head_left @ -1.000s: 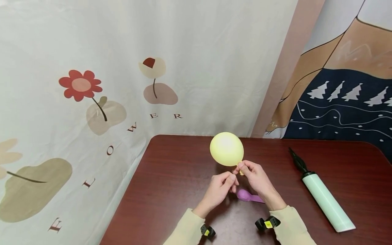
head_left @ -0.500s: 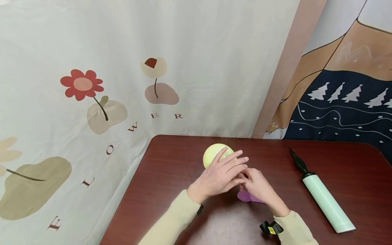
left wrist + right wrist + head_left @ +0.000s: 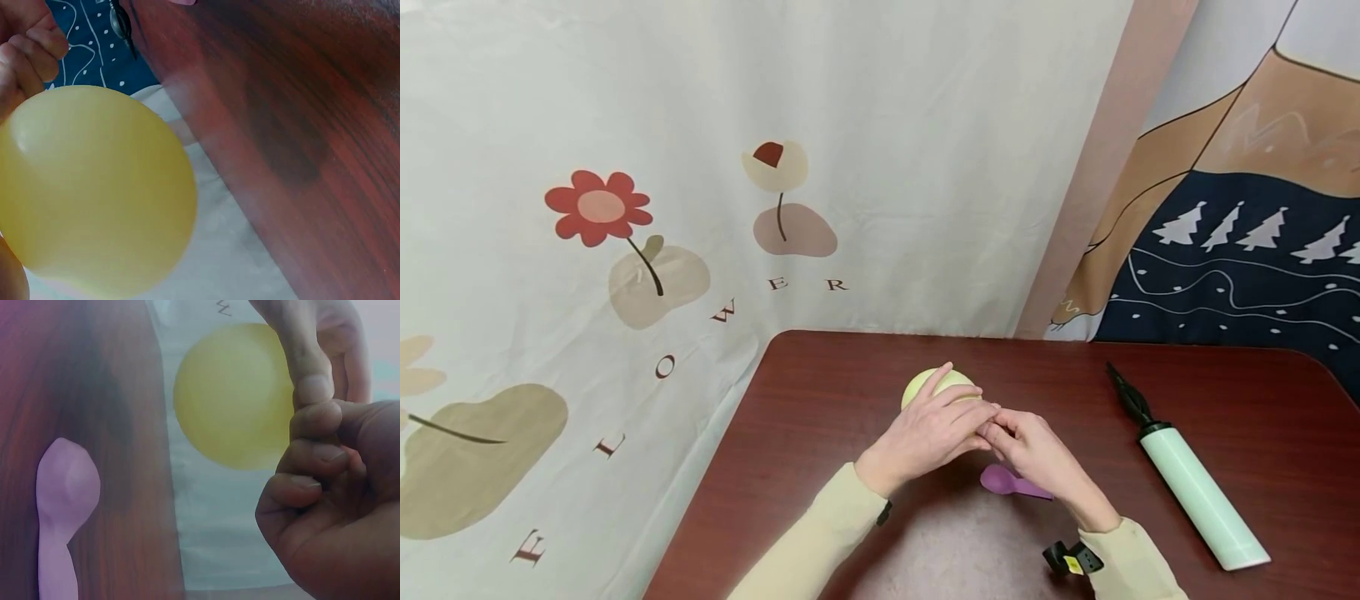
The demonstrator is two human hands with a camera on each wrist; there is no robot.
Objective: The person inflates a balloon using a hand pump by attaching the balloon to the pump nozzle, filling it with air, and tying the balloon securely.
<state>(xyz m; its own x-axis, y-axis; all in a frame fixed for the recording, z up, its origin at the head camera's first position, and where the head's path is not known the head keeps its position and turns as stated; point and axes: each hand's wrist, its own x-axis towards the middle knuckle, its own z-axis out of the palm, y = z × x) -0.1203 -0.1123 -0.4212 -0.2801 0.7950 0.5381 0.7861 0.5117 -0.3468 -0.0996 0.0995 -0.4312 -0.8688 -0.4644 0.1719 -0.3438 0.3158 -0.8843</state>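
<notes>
A small inflated yellow balloon [image 3: 916, 390] is partly covered by my left hand [image 3: 925, 429] in the head view. It fills much of the left wrist view, round and taut. My left thumb and fingers meet at the balloon's neck, with the other fingers extended over its side. Fingers curled, my right hand [image 3: 1041, 454] pinches the neck from the right, its fingertips against the left thumb in the right wrist view. The knot area is hidden between the hands. Below them on the table lies an uninflated purple balloon [image 3: 1000, 479], also seen in the right wrist view [image 3: 67, 481].
A pale green hand pump [image 3: 1202, 496] with a black nozzle lies at the right of the dark red-brown table [image 3: 820, 392]. Behind the table's far edge hangs a white curtain [image 3: 925, 167] with flower prints. A navy patterned cloth [image 3: 1240, 275] hangs at the right.
The yellow balloon has come lower and nearer. My left hand has swung up over it, fingers first spread, then drawn closer together. My right hand has moved slightly toward me, still at the neck.
</notes>
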